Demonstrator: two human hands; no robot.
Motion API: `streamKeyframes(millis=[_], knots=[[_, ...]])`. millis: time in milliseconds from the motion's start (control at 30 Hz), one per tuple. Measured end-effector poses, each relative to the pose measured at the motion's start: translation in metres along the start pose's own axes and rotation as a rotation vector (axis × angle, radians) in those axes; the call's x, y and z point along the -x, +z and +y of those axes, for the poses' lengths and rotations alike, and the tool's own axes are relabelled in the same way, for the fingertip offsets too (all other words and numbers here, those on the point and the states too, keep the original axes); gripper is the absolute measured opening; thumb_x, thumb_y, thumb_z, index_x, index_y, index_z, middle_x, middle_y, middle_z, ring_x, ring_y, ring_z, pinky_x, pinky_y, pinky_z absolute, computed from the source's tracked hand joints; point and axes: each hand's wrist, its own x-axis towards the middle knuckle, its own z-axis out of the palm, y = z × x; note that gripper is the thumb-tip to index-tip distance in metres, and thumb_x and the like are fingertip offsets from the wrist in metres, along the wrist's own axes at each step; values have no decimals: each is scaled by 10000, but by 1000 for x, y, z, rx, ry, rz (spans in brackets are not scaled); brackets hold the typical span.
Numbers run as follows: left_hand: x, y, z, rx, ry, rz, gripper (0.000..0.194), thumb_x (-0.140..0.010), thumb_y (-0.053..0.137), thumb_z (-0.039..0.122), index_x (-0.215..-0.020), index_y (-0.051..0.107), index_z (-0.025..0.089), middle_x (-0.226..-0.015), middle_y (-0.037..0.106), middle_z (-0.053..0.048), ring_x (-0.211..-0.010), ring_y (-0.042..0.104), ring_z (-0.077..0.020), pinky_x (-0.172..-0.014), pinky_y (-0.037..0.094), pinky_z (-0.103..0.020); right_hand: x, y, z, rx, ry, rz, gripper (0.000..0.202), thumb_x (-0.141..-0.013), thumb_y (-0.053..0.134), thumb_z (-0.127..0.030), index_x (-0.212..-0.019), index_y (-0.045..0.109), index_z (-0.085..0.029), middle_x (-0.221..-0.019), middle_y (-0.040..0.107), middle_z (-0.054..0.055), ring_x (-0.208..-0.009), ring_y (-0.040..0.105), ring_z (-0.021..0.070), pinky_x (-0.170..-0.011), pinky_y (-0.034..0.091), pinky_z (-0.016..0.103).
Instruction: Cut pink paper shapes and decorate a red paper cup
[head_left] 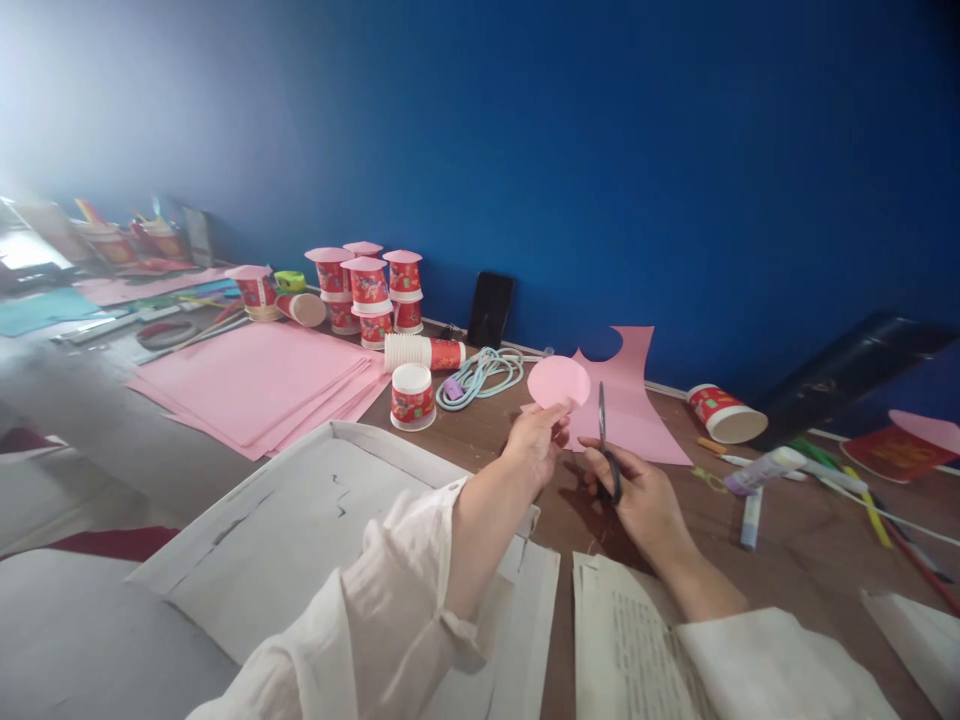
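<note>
My left hand pinches a round pink paper disc by its lower edge and holds it above the table. In my right hand is a pair of scissors with black handles, blades pointing up and together. The scissors are just right of the disc and do not appear to touch it. Behind both hands lies a pink paper sheet with a rounded piece cut from its upper left edge; it leans partly against the blue wall.
A stack of pink sheets, red paper cups with pink tops, a white-rimmed cup, a coiled cable and a phone stand left. Right are a tipped cup, glue sticks and pens. A white box lid lies in front.
</note>
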Motion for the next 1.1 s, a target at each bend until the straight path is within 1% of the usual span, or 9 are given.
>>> streamKeyframes(millis=[200, 367, 533, 900, 1100], knots=[[-2, -1, -3, -21, 11, -16, 225, -610, 803, 151, -749, 627, 137, -702, 616, 11, -544, 488, -23, -506, 368, -139, 1, 1, -2, -23, -9, -27, 618, -775, 625, -630, -1156, 695, -149, -639, 648, 14, -570, 591, 162, -543, 474, 264], [-3, -1, -5, -23, 8, -13, 276, -563, 834, 172, -720, 608, 143, -675, 612, 15, -549, 502, -33, -503, 361, -147, 0, 2, 1, -50, -13, -49, 630, -774, 637, -621, -1186, 679, -146, -634, 638, 1, -557, 580, 151, -538, 466, 258], [-1, 0, -5, -23, 6, -12, 268, -566, 827, 170, -733, 619, 142, -656, 599, 24, -550, 505, -31, -512, 355, -147, 1, 3, -1, -38, -14, -37, 590, -781, 636, -605, -1157, 695, -154, -636, 639, 0, -561, 575, 149, -543, 467, 257], [-1, 0, -6, -53, -1, -10, 220, -589, 811, 166, -724, 640, 138, -642, 592, 17, -558, 501, -38, -518, 343, -157, 0, 4, -3, -35, -27, -36, 592, -766, 640, -617, -1139, 705, -162, -622, 624, -9, -520, 538, 139, -512, 449, 256], [-1, -1, -6, -57, -7, -5, 203, -598, 800, 162, -714, 636, 134, -617, 576, 19, -546, 492, -36, -511, 333, -151, 0, 4, -4, -42, -3, -32, 594, -750, 652, -615, -1125, 707, -159, -609, 614, -14, -495, 521, 133, -505, 448, 259]])
